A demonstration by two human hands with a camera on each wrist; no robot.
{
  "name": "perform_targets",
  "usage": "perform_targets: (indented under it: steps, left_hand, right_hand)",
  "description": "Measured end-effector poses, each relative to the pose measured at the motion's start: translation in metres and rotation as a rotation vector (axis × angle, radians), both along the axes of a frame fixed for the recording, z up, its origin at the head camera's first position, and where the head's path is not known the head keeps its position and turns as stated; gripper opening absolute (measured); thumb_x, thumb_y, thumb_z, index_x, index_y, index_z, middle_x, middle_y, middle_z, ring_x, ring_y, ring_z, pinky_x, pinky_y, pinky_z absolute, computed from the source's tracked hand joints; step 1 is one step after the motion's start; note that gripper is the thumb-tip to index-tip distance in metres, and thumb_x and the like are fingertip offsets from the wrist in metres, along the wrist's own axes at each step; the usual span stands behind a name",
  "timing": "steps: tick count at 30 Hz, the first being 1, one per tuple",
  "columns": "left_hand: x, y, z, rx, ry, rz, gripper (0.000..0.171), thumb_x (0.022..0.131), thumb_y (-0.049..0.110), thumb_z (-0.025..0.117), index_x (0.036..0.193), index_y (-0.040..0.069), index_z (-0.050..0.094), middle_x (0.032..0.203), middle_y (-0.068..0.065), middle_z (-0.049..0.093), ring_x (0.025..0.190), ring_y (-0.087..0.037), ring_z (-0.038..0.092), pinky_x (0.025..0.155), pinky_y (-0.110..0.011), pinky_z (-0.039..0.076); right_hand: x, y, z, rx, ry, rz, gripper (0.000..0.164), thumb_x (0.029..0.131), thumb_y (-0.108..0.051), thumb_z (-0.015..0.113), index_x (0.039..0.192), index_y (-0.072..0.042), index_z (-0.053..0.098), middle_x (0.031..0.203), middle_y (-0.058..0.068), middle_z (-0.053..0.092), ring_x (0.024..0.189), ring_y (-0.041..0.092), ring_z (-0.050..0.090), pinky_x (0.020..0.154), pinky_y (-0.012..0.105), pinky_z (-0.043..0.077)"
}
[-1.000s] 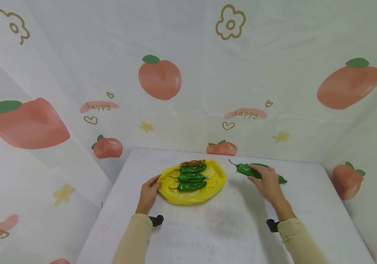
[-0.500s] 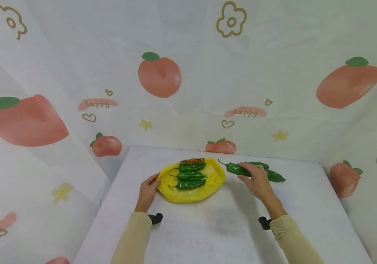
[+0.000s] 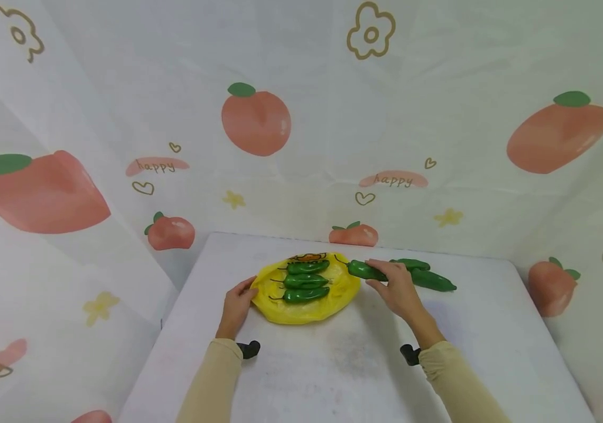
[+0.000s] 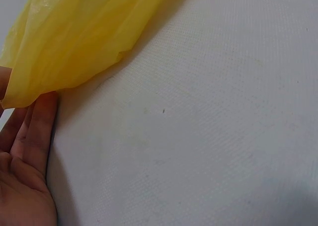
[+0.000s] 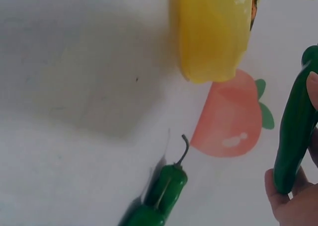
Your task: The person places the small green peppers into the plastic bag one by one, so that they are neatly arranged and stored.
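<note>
A yellow plastic bag (image 3: 301, 314) lies spread round on the white table in the head view, an orange-and-black print at its far edge. Three green peppers (image 3: 306, 295) lie in a row on it, stems to the left. My left hand (image 3: 236, 306) pinches the bag's left edge between thumb and fingers; the left wrist view shows the thin yellow film hanging over them. My right hand (image 3: 397, 291) grips another green pepper (image 3: 364, 270), held above the table, its stem reaching over the bag's right edge. In the right wrist view this pepper (image 5: 294, 129) lies across my fingers.
Two more green peppers (image 3: 433, 281) lie on the table right of my right hand, close together. A white cloth wall (image 3: 301, 194) printed with fruit and flowers stands behind the table (image 3: 322, 382).
My right hand has lifted the pepper and moved left with it toward the bag, uncovering more of the two peppers behind it. The left hand stays at the bag's edge.
</note>
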State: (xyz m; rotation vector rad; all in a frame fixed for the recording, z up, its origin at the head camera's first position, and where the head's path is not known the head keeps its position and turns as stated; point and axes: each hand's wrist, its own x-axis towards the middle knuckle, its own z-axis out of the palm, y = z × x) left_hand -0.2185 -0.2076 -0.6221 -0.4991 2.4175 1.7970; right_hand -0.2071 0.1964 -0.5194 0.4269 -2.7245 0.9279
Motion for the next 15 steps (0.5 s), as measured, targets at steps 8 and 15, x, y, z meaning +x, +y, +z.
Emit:
perform_targets:
  steps: [8,15]
  left_hand:
    - [0.0,-0.001,0.001,0.006,-0.011,-0.004,0.041,0.101,0.027,0.058,0.142,0.024,0.061,0.15,-0.004,0.057,0.131,-0.023,0.053,0.112,-0.043,0.045]
    - [-0.001,-0.002,0.0,0.006,-0.013,-0.004,0.042,0.1,0.028,0.058,0.142,0.024,0.061,0.151,-0.004,0.056,0.13,-0.023,0.053,0.111,-0.042,0.045]
  right_hand:
    - [-0.005,-0.019,-0.002,-0.011,0.042,0.076,0.047,0.086,-0.012,0.079,0.132,-0.008,0.068,0.131,0.014,0.07,0.117,0.035,0.064,0.102,0.053,0.041]
    - [-0.008,-0.035,-0.003,-0.006,0.071,0.089,0.043,0.085,-0.014,0.081,0.127,-0.011,0.071,0.126,0.013,0.07,0.111,0.037,0.062,0.097,0.054,0.046]
